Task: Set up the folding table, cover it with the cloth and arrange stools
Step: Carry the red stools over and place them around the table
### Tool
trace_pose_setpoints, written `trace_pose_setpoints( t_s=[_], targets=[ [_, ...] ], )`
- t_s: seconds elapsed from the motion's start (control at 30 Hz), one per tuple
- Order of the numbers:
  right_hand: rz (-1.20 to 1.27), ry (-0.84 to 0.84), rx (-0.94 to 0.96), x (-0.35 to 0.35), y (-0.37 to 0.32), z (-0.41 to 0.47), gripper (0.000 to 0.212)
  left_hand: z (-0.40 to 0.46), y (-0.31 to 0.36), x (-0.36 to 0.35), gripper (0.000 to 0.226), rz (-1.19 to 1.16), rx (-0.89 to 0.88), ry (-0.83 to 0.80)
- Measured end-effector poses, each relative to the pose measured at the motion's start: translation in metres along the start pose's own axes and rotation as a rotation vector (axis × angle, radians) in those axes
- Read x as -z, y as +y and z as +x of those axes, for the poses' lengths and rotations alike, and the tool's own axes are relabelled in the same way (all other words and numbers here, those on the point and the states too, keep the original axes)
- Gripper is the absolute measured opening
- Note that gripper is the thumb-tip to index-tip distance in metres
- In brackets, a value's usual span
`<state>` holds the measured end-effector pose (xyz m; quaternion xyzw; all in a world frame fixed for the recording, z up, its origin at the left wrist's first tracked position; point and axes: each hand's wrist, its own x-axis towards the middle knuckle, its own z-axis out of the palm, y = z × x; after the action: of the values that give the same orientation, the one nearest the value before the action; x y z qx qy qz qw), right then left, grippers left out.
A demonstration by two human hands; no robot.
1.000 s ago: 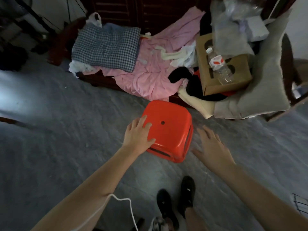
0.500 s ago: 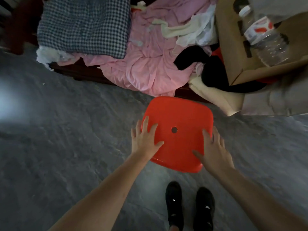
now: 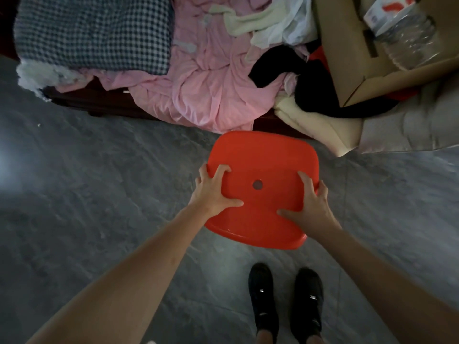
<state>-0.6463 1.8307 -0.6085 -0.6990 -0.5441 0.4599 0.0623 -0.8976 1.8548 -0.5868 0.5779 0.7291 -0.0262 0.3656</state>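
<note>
Gripping the red stool [image 3: 260,155] from both sides now, which is new: a second ago only the left hand [image 3: 212,194] was resting on the seat while the right hand [image 3: 311,202] hovered off to the side, clear of it. Half a second back, both palms down flat on top. Now clamped on properly, left hand curled over the left rim with fingers [image 3: 221,170] hooked onto the seat and thumb lying across the top, right hand mirrored on the right rim, fingers wrapped over the edge and thumb pointing in toward the little centre hole [image 3: 257,184]. So neither spread nor flat, more like closed around the seat edges. Stool sits on the grey floor [image 3: 99,219] just in front of the black shoes [image 3: 285,301], its far edge right up against the bed [image 3: 104,105] with the pink sheet [image 3: 206,95] spilling over it; legs hidden under the seat, so can't tell whether it's lifted or not. Checked pillow [image 3: 94,33], cardboard box [image 3: 347,45] and a plastic bottle [image 3: 407,38] piled up behind, none of it in the way. Reads like the stool step of the job, with a two-handed hold set for a lift and carry. No folding table or tablecloth anywhere in shot, so can't say how far along those parts are. Probably wants a straight pull back, away from that hanging sheet.
</note>
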Motion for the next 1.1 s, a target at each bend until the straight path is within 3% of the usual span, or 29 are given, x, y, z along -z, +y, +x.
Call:
trace_pose_setpoints(
  t_s=[0.23, 0.5, 1.1],
  targets=[
    [0.0, 0.06, -0.045, -0.005, -0.003, -0.001, 0.122, -0.005, 0.006, -0.004, 0.083, -0.014, -0.016, 0.039],
    [0.027, 0.073, -0.107, 0.033, 0.023, -0.043, 0.119, -0.038, 0.054, -0.019, 0.083, 0.006, -0.065, 0.023],
    [0.267, 0.328, -0.345, 0.27, 0.105, -0.277, 0.116, -0.194, 0.356, 0.0, 0.078, 0.265, -0.502, -0.116]
  ],
)
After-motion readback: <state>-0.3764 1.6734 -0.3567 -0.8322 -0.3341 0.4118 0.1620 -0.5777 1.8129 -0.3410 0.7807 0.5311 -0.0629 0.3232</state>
